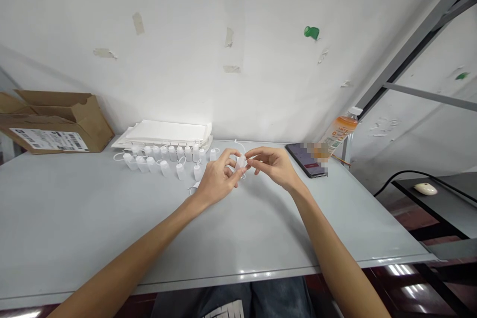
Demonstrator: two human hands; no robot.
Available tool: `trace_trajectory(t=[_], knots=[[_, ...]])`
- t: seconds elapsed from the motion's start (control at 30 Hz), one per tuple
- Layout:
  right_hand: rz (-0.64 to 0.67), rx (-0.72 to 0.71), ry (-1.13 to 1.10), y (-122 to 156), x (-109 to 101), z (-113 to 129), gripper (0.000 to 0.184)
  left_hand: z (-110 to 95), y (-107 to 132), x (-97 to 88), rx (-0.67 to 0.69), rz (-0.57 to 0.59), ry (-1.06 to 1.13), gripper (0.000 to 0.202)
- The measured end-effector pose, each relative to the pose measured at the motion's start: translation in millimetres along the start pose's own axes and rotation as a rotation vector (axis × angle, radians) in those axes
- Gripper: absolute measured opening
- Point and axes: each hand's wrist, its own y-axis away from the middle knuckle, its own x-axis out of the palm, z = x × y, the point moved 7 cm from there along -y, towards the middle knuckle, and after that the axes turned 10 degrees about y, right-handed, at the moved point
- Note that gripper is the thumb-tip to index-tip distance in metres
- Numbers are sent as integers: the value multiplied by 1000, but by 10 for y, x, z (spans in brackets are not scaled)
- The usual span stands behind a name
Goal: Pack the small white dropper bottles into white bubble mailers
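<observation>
head view, looking down over both forearms at a pale grey surface (74, 218). the left hand (217, 180) and the right hand (274, 166) meet just beyond the middle of the surface, with a small white bottle-shaped tag (241, 162) held between them. the grip of each hand is closed on that tag: the left fingers (227, 158) curl around it from one side, and the right thumb and forefinger pinch in from the other. a thin white loop (240, 146) rises from the tag and arcs above the fingers.

just left of the hands lies a row of matching tags (164, 159), in two loose lines, many with their own thin loops. the left hand is nearest to this row, almost touching its closest tags.

behind the row sits a stack of white sheets (167, 131), against the wall (186, 44). further left of the row is an open cardboard box (59, 121) with a printed label (48, 139). to the right of the row lie a black phone (307, 160), partly hidden by a pixelated patch, and a plastic bottle of orange drink (341, 129), lying tilted against the wall.
</observation>
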Motion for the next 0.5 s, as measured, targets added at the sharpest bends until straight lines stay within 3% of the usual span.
trace_trajectory(t=[0.27,0.5], knots=[[-35,10,-16,7,32,2,22,-21,8,24,-45,71,47,27],[13,20,-41,16,66,-2,20,-8,15,73,-63,151,99,22]])
